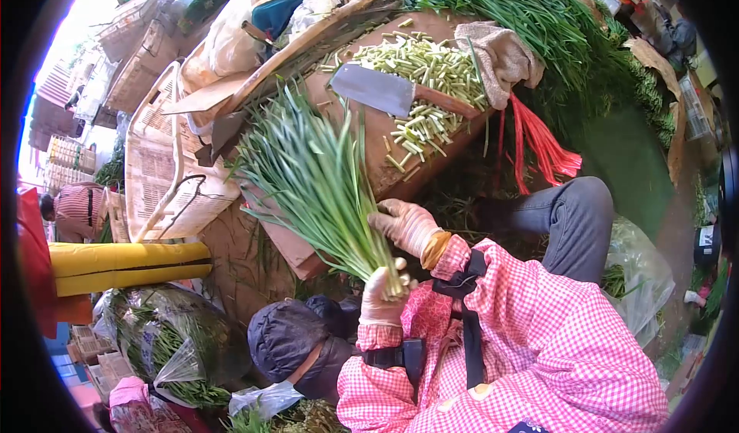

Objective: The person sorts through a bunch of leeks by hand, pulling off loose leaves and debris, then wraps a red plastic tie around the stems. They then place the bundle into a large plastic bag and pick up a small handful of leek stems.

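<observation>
My left hand (384, 298), in a pale glove, is wrapped around the pale stem ends of a bunch of garlic chives (315, 179). The long green leaves fan out up and to the left. Against the stems on the bunch's right side is my gloved right hand (408, 227), its fingers bent onto them. Beyond the hands, a cleaver (375, 90) with a wooden handle lies flat on a brown board (377, 160). Around and under the blade are many short cut stem pieces (431, 63).
A big heap of long greens (508, 10) lies at the back. A beige cloth (500, 52) and red strings (535, 144) sit at the board's right. Plastic crates (158, 167) stand to the left, near a yellow-wrapped bar (131, 267) and a bagged bundle (165, 329).
</observation>
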Tool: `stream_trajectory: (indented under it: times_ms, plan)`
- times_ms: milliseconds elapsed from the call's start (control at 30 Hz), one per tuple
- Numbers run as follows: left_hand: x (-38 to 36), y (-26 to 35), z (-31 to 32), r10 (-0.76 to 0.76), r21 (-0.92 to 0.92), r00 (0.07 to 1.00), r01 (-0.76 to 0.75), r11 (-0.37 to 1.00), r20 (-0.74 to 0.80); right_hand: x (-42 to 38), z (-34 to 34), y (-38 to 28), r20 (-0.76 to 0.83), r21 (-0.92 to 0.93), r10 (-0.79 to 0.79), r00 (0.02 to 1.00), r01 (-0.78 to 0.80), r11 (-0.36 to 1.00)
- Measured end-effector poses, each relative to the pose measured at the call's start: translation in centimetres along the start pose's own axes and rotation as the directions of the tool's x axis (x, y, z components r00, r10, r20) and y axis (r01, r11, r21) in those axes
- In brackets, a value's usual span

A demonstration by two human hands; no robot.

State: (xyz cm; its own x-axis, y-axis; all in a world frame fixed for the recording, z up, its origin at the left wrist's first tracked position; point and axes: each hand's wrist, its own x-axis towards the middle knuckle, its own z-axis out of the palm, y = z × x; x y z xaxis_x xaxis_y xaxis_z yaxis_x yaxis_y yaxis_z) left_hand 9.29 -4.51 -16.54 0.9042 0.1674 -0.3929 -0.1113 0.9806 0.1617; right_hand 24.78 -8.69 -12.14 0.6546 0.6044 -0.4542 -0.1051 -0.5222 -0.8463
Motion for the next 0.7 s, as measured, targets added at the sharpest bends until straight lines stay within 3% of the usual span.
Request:
stream_trajectory:
  times_ms: [33,67,133,167,200,267,300,367,400,467,567,700]
  plan:
    - [0.0,0.0,-0.4,-0.039,0.058,0.997,0.043,0.997,-0.062,0.0,-0.2,0.0,0.037,-0.074,-0.097,0.995,0.100,0.992]
    - [-0.1,-0.1,-0.5,0.009,0.157,0.985,0.019,0.987,-0.173,0.0,-0.1,-0.2,0.103,-0.109,-0.040,0.994,0.052,0.993]
    - [-0.6,0.7,1.7,0.022,0.399,0.966,0.084,0.913,-0.256,0.0,0.6,-2.1,0.171,-0.259,-0.014,0.985,0.059,0.964]
    - [-0.7,0.3,3.5,0.249,0.524,0.943,-0.100,0.846,-0.221,-0.6,0.7,-3.2,0.230,-0.288,-0.034,0.973,0.102,0.952]
    - [-0.8,0.8,4.5,0.204,0.520,0.948,-0.049,0.853,-0.245,-1.5,1.0,-4.7,0.168,-0.374,-0.009,0.986,0.072,0.924]
    - [0.3,1.2,3.2,0.341,0.648,0.890,-0.069,0.758,-0.304,-0.5,2.1,-4.5,0.123,-0.300,0.009,0.992,0.029,0.953]
    - [0.8,2.2,2.5,0.207,0.699,0.873,0.191,0.689,-0.442,-0.1,2.4,-3.6,0.124,-0.198,0.032,0.992,-0.007,0.980]
    - [0.7,2.6,1.9,0.131,0.573,0.926,0.104,0.813,-0.353,1.5,3.4,-1.0,0.121,0.012,0.064,0.991,-0.066,0.998]
    - [1.3,1.8,1.3,0.265,0.549,0.914,-0.058,0.834,-0.306,1.6,3.7,-1.4,0.072,-0.009,0.023,0.997,-0.022,1.000]
    - [0.9,1.5,0.3,0.246,0.510,0.894,-0.023,0.860,-0.375,1.7,2.9,-1.2,0.169,-0.040,0.050,0.984,-0.044,0.998]
    - [1.2,1.3,0.1,0.213,0.525,0.907,0.010,0.851,-0.363,2.0,3.4,-0.8,0.105,-0.175,0.037,0.994,-0.018,0.984]
    - [0.9,1.3,2.4,0.118,0.388,0.941,0.016,0.922,-0.318,1.9,2.6,-1.4,0.147,-0.154,0.044,0.988,-0.021,0.988]
